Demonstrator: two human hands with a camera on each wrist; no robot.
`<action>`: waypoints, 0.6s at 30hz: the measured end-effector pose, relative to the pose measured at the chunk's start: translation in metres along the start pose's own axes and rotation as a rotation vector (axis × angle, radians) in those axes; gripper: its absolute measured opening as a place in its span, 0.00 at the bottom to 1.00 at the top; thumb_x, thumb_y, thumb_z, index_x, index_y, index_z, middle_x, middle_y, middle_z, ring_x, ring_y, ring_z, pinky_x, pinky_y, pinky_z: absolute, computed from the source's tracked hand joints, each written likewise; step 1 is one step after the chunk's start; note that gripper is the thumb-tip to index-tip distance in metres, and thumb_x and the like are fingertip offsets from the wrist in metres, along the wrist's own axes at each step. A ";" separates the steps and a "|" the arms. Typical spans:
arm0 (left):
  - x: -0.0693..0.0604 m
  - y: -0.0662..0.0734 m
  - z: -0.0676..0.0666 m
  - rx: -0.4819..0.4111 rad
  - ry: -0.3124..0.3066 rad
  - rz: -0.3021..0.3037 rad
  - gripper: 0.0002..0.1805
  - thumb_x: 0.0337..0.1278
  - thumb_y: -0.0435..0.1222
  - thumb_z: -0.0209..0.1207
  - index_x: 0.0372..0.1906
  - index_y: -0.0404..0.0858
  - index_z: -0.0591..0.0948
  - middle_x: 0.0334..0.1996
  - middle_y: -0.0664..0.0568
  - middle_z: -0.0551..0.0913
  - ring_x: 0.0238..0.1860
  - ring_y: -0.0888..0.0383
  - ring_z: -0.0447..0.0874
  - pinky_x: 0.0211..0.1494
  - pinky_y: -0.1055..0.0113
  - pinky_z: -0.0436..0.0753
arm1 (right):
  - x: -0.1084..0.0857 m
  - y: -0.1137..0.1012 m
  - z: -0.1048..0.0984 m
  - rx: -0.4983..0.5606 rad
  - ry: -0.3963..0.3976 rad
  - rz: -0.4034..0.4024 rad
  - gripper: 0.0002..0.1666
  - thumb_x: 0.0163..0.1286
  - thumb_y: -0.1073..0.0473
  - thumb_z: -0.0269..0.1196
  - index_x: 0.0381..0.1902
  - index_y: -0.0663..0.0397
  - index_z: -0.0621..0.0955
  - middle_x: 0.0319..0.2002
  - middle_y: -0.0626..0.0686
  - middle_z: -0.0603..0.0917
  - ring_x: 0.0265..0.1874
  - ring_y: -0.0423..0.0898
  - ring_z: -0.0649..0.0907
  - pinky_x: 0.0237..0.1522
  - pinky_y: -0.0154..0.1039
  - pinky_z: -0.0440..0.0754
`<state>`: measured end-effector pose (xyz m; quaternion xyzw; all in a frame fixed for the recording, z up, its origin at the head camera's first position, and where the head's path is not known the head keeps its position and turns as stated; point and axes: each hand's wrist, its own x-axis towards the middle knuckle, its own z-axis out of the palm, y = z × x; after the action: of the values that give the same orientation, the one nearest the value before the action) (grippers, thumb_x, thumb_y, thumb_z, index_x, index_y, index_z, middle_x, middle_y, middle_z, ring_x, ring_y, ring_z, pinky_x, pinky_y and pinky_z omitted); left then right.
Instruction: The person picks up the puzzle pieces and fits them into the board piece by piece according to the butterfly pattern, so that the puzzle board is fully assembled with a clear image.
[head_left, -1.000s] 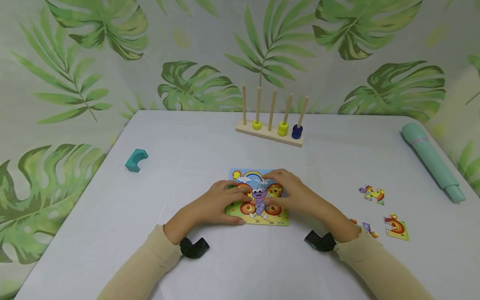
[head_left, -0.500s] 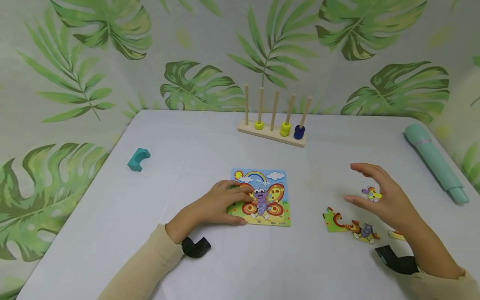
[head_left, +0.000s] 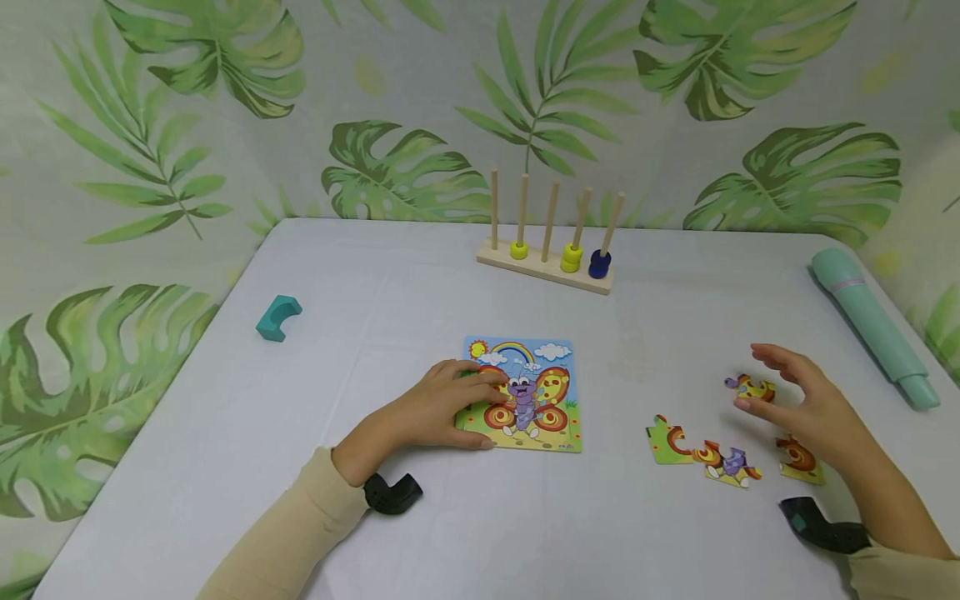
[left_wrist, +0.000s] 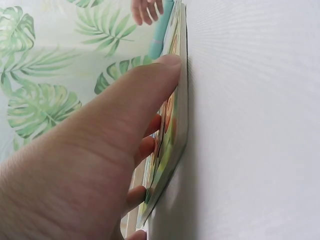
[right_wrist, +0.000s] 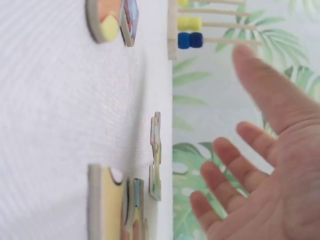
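I have the puzzle (head_left: 532, 398) flat in the middle of the table (head_left: 375, 283), between the two hands. Its printed figure stands upright to the wearer, head toward the far edge, feet toward the near one. The outline looks close to square, so I can't call a long axis; the figure itself runs near to far.

The left hand (head_left: 438, 408) lies over the puzzle's left side, fingers spread, thumb at the near edge, resting rather than gripping.

To the right lie a green piece (head_left: 664, 448), a purple piece (head_left: 727, 467) next to it, a swirl piece (head_left: 799, 463) and, farther off, a yellow piece (head_left: 753, 389). The right hand (head_left: 821, 417) is by the last two, thumb and fingers apart, holding nothing. I'd judge this a reach for a piece; next I'd want those fingertips lowered and pinching its edges.

Beyond: the rack (head_left: 543, 267), the mint tube (head_left: 873, 325), the teal block (head_left: 270, 322).
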<state>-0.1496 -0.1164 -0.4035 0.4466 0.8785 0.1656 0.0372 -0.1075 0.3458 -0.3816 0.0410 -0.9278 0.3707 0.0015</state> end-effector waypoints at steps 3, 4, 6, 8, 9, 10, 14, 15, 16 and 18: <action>0.000 0.000 0.001 0.001 0.003 -0.002 0.29 0.47 0.62 0.54 0.56 0.59 0.71 0.63 0.65 0.61 0.63 0.55 0.53 0.63 0.57 0.49 | 0.001 0.008 0.000 -0.026 -0.040 0.024 0.48 0.58 0.51 0.64 0.68 0.56 0.52 0.62 0.71 0.55 0.56 0.73 0.54 0.45 0.73 0.52; 0.000 0.000 0.001 0.001 0.004 -0.002 0.29 0.47 0.62 0.54 0.56 0.59 0.71 0.63 0.65 0.61 0.62 0.55 0.53 0.63 0.57 0.49 | 0.002 0.011 0.000 -0.034 -0.047 0.025 0.48 0.58 0.51 0.64 0.68 0.58 0.52 0.61 0.72 0.55 0.55 0.73 0.54 0.46 0.73 0.51; 0.000 0.000 0.001 0.002 0.005 -0.003 0.29 0.47 0.62 0.54 0.56 0.59 0.71 0.63 0.65 0.61 0.62 0.55 0.53 0.63 0.57 0.49 | 0.002 0.016 0.000 -0.046 -0.051 0.017 0.48 0.58 0.52 0.64 0.67 0.61 0.53 0.60 0.73 0.56 0.56 0.73 0.54 0.50 0.71 0.48; 0.000 0.000 0.001 0.002 0.004 -0.005 0.29 0.47 0.62 0.54 0.56 0.59 0.71 0.63 0.65 0.61 0.63 0.55 0.53 0.63 0.57 0.49 | 0.003 0.021 0.001 -0.064 -0.050 0.006 0.47 0.58 0.52 0.64 0.67 0.63 0.54 0.59 0.74 0.57 0.58 0.72 0.52 0.53 0.70 0.44; 0.000 0.000 0.001 0.001 0.003 -0.005 0.29 0.47 0.62 0.54 0.56 0.59 0.71 0.63 0.65 0.61 0.63 0.55 0.53 0.63 0.57 0.50 | 0.003 0.024 0.002 -0.073 -0.050 0.002 0.47 0.58 0.52 0.64 0.67 0.63 0.54 0.59 0.74 0.57 0.59 0.72 0.51 0.54 0.69 0.43; 0.000 0.000 0.000 -0.001 0.003 -0.005 0.29 0.47 0.62 0.54 0.56 0.59 0.71 0.63 0.65 0.61 0.63 0.55 0.53 0.63 0.57 0.50 | 0.003 0.026 0.002 -0.082 -0.052 -0.003 0.46 0.58 0.52 0.64 0.66 0.64 0.54 0.59 0.74 0.58 0.59 0.72 0.51 0.54 0.68 0.42; 0.000 0.001 0.000 -0.013 0.002 -0.003 0.29 0.47 0.61 0.55 0.56 0.58 0.72 0.63 0.63 0.61 0.63 0.55 0.53 0.63 0.57 0.49 | 0.004 0.032 0.003 -0.130 -0.059 -0.040 0.43 0.59 0.52 0.63 0.64 0.66 0.58 0.57 0.74 0.60 0.57 0.73 0.54 0.53 0.69 0.46; 0.000 0.002 -0.001 -0.014 0.001 -0.004 0.29 0.47 0.61 0.55 0.56 0.57 0.72 0.63 0.63 0.61 0.63 0.55 0.53 0.63 0.57 0.49 | 0.005 0.032 0.003 -0.142 -0.058 -0.055 0.41 0.59 0.52 0.63 0.63 0.66 0.60 0.56 0.74 0.60 0.56 0.73 0.55 0.52 0.69 0.47; 0.000 0.002 -0.001 -0.015 0.000 -0.004 0.29 0.47 0.61 0.55 0.56 0.57 0.72 0.63 0.63 0.61 0.63 0.54 0.53 0.63 0.57 0.49 | 0.005 0.033 0.003 -0.151 -0.055 -0.069 0.39 0.60 0.53 0.63 0.62 0.67 0.62 0.56 0.74 0.60 0.54 0.74 0.56 0.51 0.70 0.48; 0.000 0.002 -0.001 -0.015 -0.002 -0.006 0.29 0.47 0.61 0.55 0.56 0.58 0.71 0.63 0.63 0.61 0.63 0.54 0.53 0.63 0.57 0.49 | 0.005 0.034 0.004 -0.169 -0.046 -0.089 0.35 0.60 0.54 0.62 0.60 0.67 0.65 0.54 0.73 0.61 0.52 0.74 0.58 0.49 0.71 0.51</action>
<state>-0.1479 -0.1157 -0.4019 0.4437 0.8786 0.1714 0.0419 -0.1155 0.3668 -0.4075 0.0905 -0.9528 0.2898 0.0001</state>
